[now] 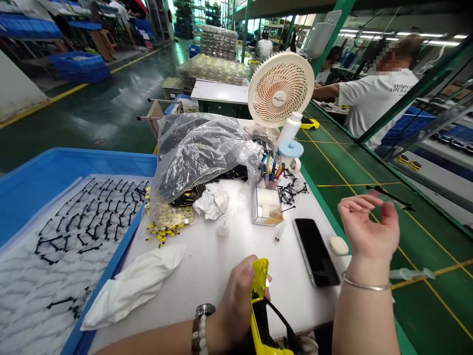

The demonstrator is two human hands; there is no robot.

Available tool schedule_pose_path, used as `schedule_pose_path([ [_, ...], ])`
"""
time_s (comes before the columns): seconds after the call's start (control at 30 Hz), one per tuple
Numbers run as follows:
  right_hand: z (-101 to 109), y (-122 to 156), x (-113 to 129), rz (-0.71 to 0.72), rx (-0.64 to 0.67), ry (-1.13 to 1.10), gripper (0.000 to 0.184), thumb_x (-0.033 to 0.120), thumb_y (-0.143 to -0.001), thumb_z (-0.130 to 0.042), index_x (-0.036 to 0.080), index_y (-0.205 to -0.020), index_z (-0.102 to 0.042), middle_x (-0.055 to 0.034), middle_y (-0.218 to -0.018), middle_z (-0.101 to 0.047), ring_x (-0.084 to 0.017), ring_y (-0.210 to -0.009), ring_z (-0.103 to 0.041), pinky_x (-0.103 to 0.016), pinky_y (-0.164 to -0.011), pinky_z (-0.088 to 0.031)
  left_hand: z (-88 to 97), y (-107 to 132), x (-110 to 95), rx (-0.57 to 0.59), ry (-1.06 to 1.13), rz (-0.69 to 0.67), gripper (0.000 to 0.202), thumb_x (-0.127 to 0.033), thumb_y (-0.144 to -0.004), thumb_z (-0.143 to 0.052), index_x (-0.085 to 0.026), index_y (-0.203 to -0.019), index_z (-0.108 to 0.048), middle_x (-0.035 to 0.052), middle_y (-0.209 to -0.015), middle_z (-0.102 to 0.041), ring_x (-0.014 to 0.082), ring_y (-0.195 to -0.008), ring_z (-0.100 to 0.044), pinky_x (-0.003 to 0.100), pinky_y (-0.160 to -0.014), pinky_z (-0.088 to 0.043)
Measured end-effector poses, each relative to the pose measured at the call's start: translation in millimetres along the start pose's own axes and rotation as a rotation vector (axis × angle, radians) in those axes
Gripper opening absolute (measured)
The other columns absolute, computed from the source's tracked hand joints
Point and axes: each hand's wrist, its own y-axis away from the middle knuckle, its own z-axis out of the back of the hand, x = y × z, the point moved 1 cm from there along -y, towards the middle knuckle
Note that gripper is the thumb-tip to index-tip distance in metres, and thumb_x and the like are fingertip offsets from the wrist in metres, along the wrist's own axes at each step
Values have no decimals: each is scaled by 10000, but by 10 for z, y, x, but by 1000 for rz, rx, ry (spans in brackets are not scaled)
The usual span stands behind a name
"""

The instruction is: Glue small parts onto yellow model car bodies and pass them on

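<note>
My left hand [240,291] grips a yellow toy car body [259,281] at the bottom centre. One end of the body points up, and black trim shows along its opening. My right hand [369,224] is raised over the green surface at the right, palm up with its fingers curled toward the thumb. At these fingertips is a thin black strip-like part [404,203], which looks pinched between them. A black phone [316,251] and a cream rounded object [339,245] lie between my hands. Behind my right wrist is a clear syringe-like tube [410,273].
A blue tray [111,160] at left holds rows of black parts [103,207]. Bagged dark parts [199,148], small yellow parts [166,229], crumpled tissue [212,201] and a white cloth [136,286] lie nearby. A fan [281,91] stands behind; a person [384,93] sits at right.
</note>
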Motion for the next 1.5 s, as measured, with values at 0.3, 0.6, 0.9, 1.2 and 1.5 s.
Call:
schedule_pose_path([
  [0.3, -136, 487, -260, -111, 103, -172, 201, 35, -866, -466, 165, -1014, -500, 60, -633, -556, -85, -552, -528, -209, -543, -510, 12, -11, 0, 25, -1, -26, 611, -737, -868, -338, -180, -747, -557, 15, -604, -579, 137, -527, -466, 271, -520, -374],
  [0.6, -1, 1348, -573, 203, 396, 1173, 138, 135, -783, -746, 220, -860, -671, -15, -730, -660, -139, -698, -627, -215, -607, -550, -16, 22, -96, 27, -32, -27, 589, -754, -859, -327, -198, -788, -507, 6, -609, -553, 157, -551, -490, 289, -537, -391],
  [0.9, 30, 1529, -745, 375, 625, 1369, 194, 31, -809, -641, 208, -875, -599, 17, -662, -532, -132, -616, -522, -254, -543, -443, -22, 5, -86, 42, -1, -95, 481, -662, -905, -361, -219, -728, -417, -15, -648, -467, 149, -594, -433, 290, -566, -401],
  [1.2, 122, 1501, -755, 358, 668, 1414, 232, 3, -798, -645, 208, -869, -561, 11, -704, -532, -138, -644, -518, -277, -575, -440, 2, -3, -69, 14, -83, -115, 477, -640, -921, -327, -218, -725, -430, -20, -658, -391, 158, -616, -343, 302, -608, -364],
  [1.5, -10, 1508, -730, 481, 775, 1577, 229, 22, -827, -631, 199, -821, -486, 17, -702, -510, -112, -643, -501, -251, -579, -456, 20, -14, -109, 36, -165, -153, 445, -593, -951, -261, -226, -719, -359, -8, -710, -387, 171, -664, -368, 314, -615, -343],
])
